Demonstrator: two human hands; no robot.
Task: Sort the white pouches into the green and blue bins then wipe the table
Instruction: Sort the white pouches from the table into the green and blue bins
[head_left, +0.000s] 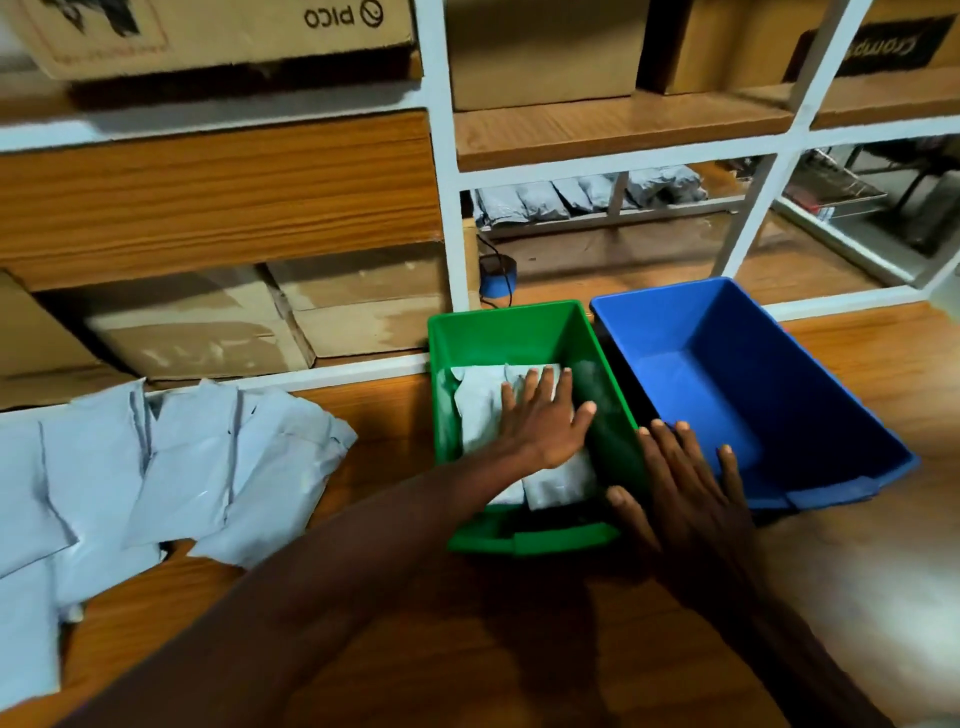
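Left hand (545, 415) flat, fingers spread, pressing white pouches (483, 410) down inside green bin (519, 325). Right hand (680, 483) flat, fingers straight, bracing green bin's right rim, beside blue bin (727, 312), which holds nothing visible. Unsorted pouch pile (156, 467) on wooden table (395, 415), left. Advice: press stack level, hold bin steady, lift straight out, next pouch probably to blue.

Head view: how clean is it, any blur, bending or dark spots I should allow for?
Head view: wide-angle bend bows the white shelf frame; soft blur at the edges, worst bottom right; forearms shadow the table in front of the green bin; left hand and pouches read clearly.
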